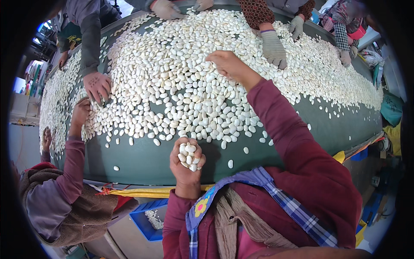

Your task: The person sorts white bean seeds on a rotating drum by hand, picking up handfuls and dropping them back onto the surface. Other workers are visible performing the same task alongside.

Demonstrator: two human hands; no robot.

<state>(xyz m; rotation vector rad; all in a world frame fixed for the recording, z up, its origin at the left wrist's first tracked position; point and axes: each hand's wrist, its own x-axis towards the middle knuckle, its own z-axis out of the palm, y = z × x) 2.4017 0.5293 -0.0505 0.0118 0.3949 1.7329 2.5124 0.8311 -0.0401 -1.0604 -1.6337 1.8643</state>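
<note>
Many white beans (155,77) lie spread over a green conveyor belt (136,162). My left hand (187,158), palm up near the belt's close edge, is cupped around several white beans (189,152). My right hand (226,64) reaches over the middle of the bean layer, fingers bent down at the beans; whether a bean is between its fingertips cannot be seen. A few loose beans (230,163) lie apart on the belt close to my body.
Gloved hands of co-workers work across the belt, one (274,48) close to my right hand, another (97,85) at left. A co-worker's bare hand (81,111) is at the left. Below the belt's edge stands a blue plastic bin (140,216) holding some beans.
</note>
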